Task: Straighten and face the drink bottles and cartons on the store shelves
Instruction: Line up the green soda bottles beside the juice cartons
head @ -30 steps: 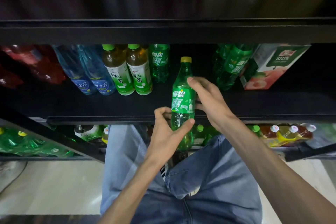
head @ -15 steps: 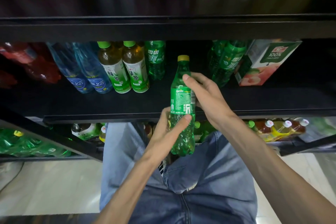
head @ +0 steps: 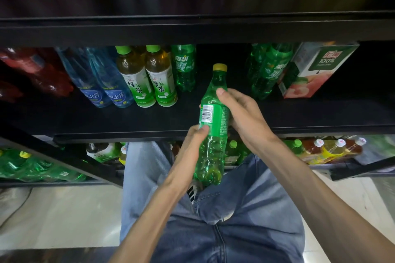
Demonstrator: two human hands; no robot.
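Green soda bottle held in air before middle shelf, yellow cap up, barcode facing camera. Left hand fingers wrapped round lower body; right hand fingers curled round label. On shelf: two green tea bottles, amber liquid inside; two blue water bottles; one juice carton.

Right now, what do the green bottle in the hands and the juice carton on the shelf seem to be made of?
Green soda bottle: clear tinted plastic, glossy; light shows through its dimpled wall. Juice carton: probably coated paperboard, with flat printed faces and sharp folded edges.
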